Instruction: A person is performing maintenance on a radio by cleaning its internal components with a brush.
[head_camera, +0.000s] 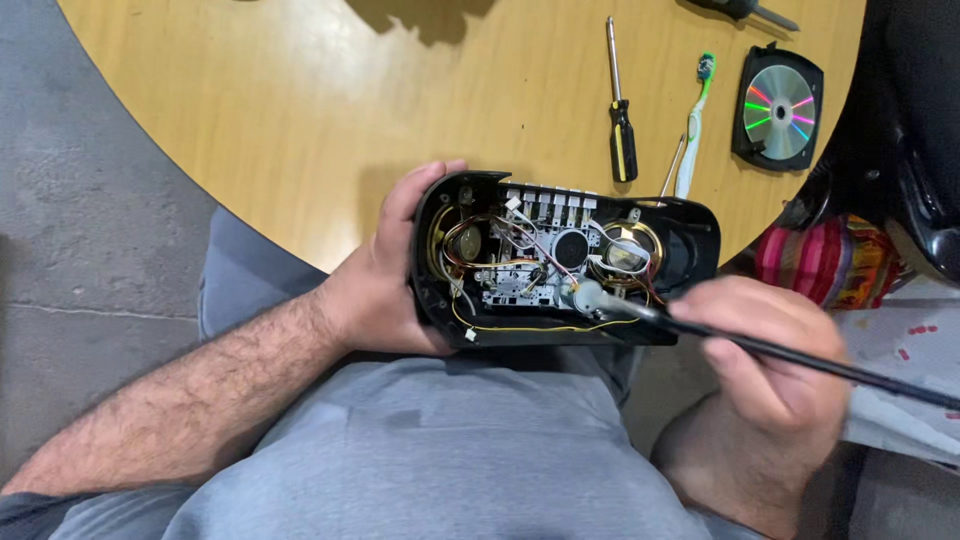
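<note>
Cradling the opened black player shell (566, 262) at the worktop (300, 120) edge, left hand (385, 285) wrapped round its 9 o'clock end, right hand (775, 365) closed on a brush (790, 352); probably light and rigid, with fragile exposed wiring, so best gripped by the rim.

Left hand (385, 275) cupped, grip closed — right hand (775, 365) fisted, fingers curled.
</note>
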